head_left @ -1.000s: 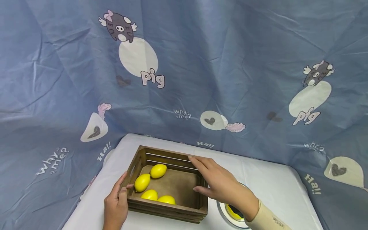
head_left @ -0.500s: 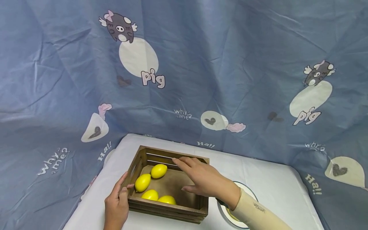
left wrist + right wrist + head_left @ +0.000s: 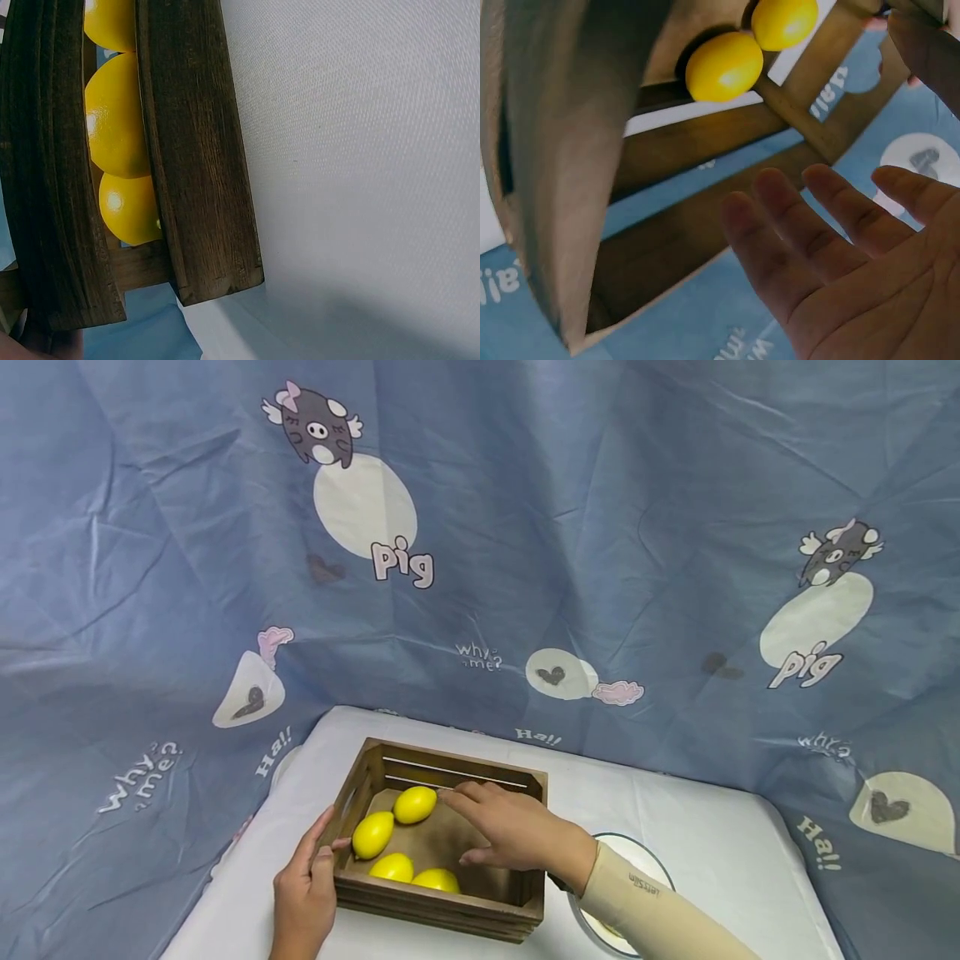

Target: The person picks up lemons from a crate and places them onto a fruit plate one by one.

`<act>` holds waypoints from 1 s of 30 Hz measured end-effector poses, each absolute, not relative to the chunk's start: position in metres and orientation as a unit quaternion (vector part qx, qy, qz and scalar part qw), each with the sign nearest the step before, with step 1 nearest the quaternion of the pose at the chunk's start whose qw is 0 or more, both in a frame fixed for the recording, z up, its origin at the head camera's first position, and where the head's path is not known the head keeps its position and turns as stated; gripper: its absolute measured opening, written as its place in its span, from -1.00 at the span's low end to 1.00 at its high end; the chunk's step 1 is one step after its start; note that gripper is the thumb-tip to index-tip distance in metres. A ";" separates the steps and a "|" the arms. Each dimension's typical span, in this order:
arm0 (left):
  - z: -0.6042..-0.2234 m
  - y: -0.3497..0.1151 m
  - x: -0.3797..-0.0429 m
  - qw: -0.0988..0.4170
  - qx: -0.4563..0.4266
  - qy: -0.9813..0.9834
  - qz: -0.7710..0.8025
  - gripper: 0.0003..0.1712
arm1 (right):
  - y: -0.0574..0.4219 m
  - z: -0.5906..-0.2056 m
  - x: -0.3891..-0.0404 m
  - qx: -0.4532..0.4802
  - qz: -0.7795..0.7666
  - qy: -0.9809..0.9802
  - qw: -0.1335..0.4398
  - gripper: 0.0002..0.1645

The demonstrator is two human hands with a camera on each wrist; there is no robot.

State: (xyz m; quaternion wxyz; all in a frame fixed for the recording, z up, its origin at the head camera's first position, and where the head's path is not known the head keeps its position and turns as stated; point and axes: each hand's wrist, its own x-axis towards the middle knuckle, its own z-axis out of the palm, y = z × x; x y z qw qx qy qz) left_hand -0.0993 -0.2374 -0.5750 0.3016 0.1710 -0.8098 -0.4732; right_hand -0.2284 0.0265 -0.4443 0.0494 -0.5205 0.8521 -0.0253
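A brown slatted wooden crate (image 3: 442,913) stands on the white table with several yellow lemons in it. Two of them, a back lemon (image 3: 415,805) and a left lemon (image 3: 372,835), show whole; two more lie partly behind the front wall. My left hand (image 3: 306,885) grips the crate's left end, a fingertip showing inside the wall. My right hand (image 3: 510,827) is over the crate's right half, fingers spread and holding nothing, its fingertips close to the back lemon in the head view. In the right wrist view its palm and straight fingers (image 3: 772,262) show beside the slats.
Right of the crate, a white dark-rimmed plate (image 3: 637,853) is partly hidden under my right sleeve (image 3: 652,902); a bit of yellow shows in it. A blue printed cloth (image 3: 480,568) hangs behind the white-covered table (image 3: 720,843).
My right hand has moved left from the crate's right wall to over its inside, and the sleeve now covers more of the plate. My left hand, the crate and the lemons stay put.
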 end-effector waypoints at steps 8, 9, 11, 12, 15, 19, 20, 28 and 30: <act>-0.573 -0.236 -0.100 0.303 0.165 -0.809 -0.475 -0.36 | 0.009 -0.453 -0.226 -0.529 0.012 0.846 0.069 0.01; -0.573 -0.236 -0.100 0.305 0.164 -0.809 -0.474 -0.37 | 0.007 -0.453 -0.225 -0.528 0.017 0.846 0.071 0.01; -0.573 -0.236 -0.100 0.309 0.164 -0.809 -0.473 -0.37 | 0.003 -0.454 -0.224 -0.524 0.024 0.848 0.078 0.01; -0.573 -0.236 -0.099 0.310 0.164 -0.809 -0.471 -0.38 | 0.001 -0.455 -0.224 -0.522 0.028 0.849 0.082 0.01; -0.574 -0.236 -0.099 0.309 0.166 -0.810 -0.470 -0.40 | -0.005 -0.457 -0.223 -0.519 0.040 0.848 0.095 0.00; -0.573 -0.235 -0.099 0.302 0.170 -0.810 -0.473 -0.40 | -0.011 -0.459 -0.222 -0.524 0.052 0.843 0.106 0.01; -0.573 -0.235 -0.099 0.300 0.171 -0.810 -0.475 -0.40 | -0.013 -0.459 -0.222 -0.524 0.054 0.843 0.109 0.01; -0.573 -0.237 -0.099 0.308 0.163 -0.810 -0.472 -0.40 | -0.022 -0.464 -0.223 -0.522 0.051 0.841 0.137 0.02; -0.573 -0.237 -0.098 0.306 0.166 -0.811 -0.469 -0.40 | -0.025 -0.466 -0.223 -0.523 0.053 0.840 0.138 0.00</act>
